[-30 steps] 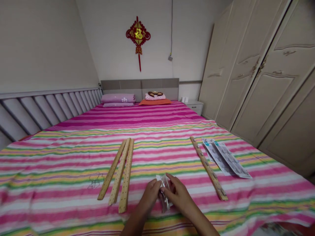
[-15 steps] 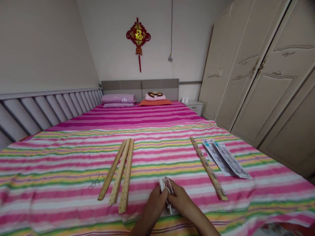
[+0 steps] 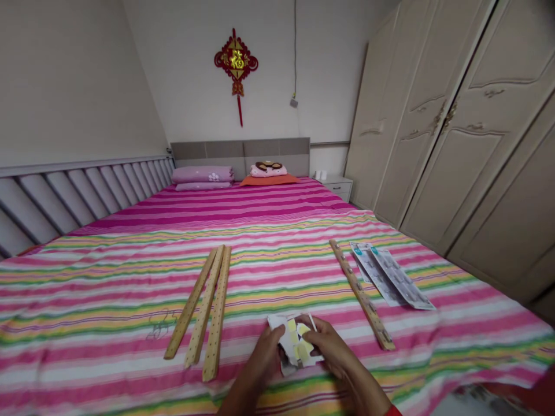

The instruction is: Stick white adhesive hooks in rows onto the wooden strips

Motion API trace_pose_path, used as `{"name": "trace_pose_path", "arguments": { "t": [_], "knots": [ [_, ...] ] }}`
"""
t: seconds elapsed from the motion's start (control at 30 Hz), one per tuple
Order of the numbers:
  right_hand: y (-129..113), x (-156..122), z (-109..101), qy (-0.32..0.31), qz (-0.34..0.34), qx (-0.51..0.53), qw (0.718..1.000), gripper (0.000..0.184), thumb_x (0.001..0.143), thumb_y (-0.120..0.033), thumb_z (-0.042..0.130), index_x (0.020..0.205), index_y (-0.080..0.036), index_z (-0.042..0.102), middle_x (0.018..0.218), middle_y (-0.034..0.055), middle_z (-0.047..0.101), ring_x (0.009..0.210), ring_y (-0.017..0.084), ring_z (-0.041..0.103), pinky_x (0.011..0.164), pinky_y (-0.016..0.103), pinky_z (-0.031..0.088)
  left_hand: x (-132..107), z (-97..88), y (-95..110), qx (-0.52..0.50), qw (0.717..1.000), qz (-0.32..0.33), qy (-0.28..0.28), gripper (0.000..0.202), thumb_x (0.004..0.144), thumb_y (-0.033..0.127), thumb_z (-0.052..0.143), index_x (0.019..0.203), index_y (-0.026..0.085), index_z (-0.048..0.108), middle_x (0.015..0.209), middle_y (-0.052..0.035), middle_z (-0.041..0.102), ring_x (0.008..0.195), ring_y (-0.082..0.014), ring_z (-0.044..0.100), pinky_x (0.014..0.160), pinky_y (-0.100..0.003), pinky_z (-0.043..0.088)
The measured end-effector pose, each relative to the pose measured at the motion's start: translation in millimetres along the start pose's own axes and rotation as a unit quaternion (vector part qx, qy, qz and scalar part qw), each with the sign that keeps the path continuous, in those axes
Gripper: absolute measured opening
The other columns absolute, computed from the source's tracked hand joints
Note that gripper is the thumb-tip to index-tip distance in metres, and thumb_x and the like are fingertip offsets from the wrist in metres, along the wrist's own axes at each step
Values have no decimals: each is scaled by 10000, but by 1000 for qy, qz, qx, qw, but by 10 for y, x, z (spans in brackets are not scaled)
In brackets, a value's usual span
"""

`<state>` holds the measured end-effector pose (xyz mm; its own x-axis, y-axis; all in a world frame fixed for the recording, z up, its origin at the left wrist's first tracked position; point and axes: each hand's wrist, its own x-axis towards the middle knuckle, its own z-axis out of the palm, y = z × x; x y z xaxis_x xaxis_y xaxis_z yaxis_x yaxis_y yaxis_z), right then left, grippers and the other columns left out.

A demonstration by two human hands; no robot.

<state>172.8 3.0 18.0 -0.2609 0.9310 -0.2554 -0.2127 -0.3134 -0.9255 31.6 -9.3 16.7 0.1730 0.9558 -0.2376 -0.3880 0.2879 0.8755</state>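
My left hand (image 3: 265,353) is closed on the left side of a small package (image 3: 299,353) with a torn-looking white card and pale yellow pieces inside. On the package's right edge my right hand (image 3: 332,349) also grips, thumb over the yellow pieces. The package is low over the bed, near its front. What the yellow pieces are, I cannot tell. To the left lie three wooden strips (image 3: 207,309) with rows of small holes. A single wooden strip (image 3: 363,297) with small metal pieces along it lies to the right.
Beside the right strip are blister cards (image 3: 396,277) holding small parts. A tangle of thin string (image 3: 160,323) lies at the left on the striped sheet (image 3: 108,300). Folded bedding (image 3: 203,176) sits by the headboard. A rail (image 3: 87,190) borders the left side and a wardrobe (image 3: 455,162) the right.
Both hands have spread apart and turned the package, so its white card and yellow pieces now face up. The view has shifted slightly; the wooden strips and blister cards stay put.
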Motion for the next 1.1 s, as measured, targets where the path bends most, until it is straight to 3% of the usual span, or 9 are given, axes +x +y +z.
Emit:
{"name": "trace_pose_path", "arguments": {
  "t": [0.1,0.23,0.37,0.63,0.93,1.1],
  "knots": [
    [42,67,-74,6,23,36,999,379,556,-140,557,922,-164,652,611,-19,665,456,105,551,397,172,369,24,-69,25,-87,996,-9,5,277,710,300,598,898,99,622,673,-78,690,703,-228,650,667,-318,481],
    [104,139,-155,16,44,84,995,402,550,-124,572,941,-155,658,619,6,691,525,131,609,463,192,420,60,-281,74,-183,981,-19,53,142,726,231,592,811,120,617,667,-56,691,667,-195,649,670,-301,494],
    [121,172,-198,20,64,118,991,415,552,-105,587,958,-154,657,635,15,703,496,125,603,442,187,420,53,-421,136,-184,980,-34,69,142,739,221,583,821,111,620,685,-63,698,697,-201,657,675,-300,504],
    [74,238,-236,37,72,157,984,496,534,-57,596,1022,-136,636,589,3,691,442,110,579,397,171,411,26,-444,438,-122,990,-65,38,181,710,176,666,863,86,637,741,-106,722,784,-240,677,671,-294,521],
    [155,316,-252,95,68,190,975,539,545,-63,616,1079,-128,594,541,-7,684,427,129,593,401,193,452,-9,-630,304,-80,982,-51,161,213,812,187,562,1000,88,568,699,-93,720,690,-202,690,629,-283,542],
    [154,304,-244,113,67,201,971,562,572,-90,641,1126,-135,557,613,12,716,493,144,639,453,209,488,-16,-693,473,-62,973,-5,224,191,823,179,546,994,97,569,755,-104,718,646,-177,682,582,-253,544]
  ]
}}
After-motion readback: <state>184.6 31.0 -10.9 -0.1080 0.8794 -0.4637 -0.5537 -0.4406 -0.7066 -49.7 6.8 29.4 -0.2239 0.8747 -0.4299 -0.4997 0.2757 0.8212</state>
